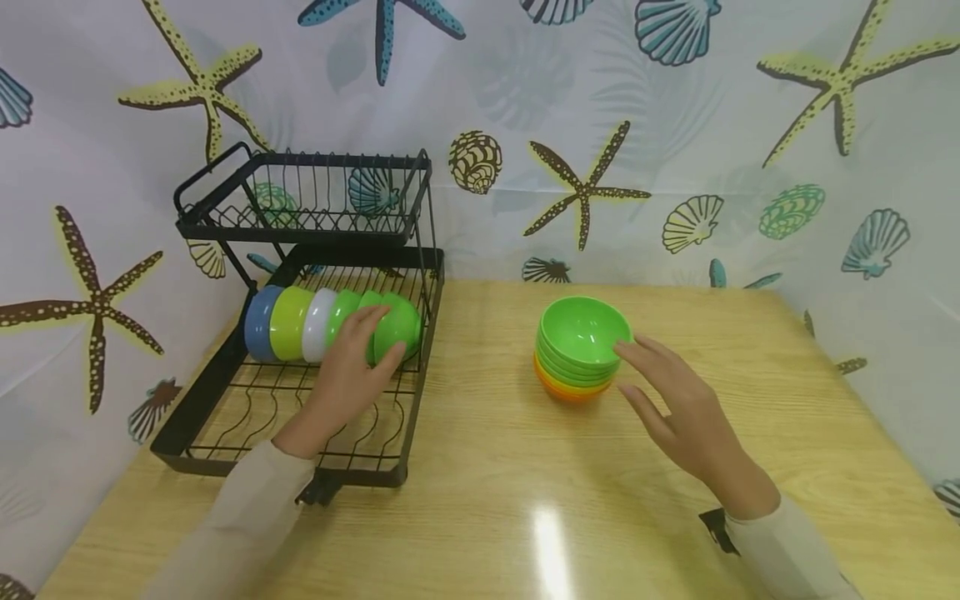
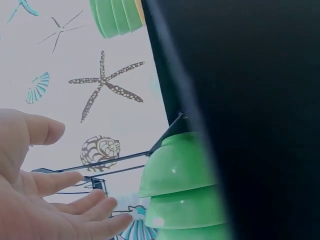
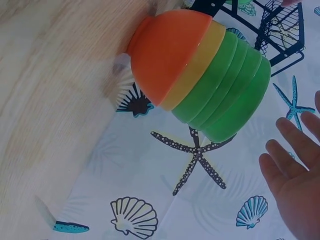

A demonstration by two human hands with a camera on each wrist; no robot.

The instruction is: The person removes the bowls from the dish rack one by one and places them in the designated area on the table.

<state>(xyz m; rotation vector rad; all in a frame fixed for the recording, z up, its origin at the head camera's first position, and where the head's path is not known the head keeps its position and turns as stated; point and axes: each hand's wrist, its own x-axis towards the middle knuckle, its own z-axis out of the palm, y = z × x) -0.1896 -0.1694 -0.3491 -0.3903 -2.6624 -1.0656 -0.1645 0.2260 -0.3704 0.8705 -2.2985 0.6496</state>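
On the dish rack stands a bowl row, on the tabletop a bowl stack: work seems half done. Left hand and right hand, fingers loose, grip nothing.

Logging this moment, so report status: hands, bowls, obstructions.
Left hand open by racked bowls, gripping none. Right hand open beside bowl stack, gripping none. Stack upright on table; nothing visible between it and right hand.
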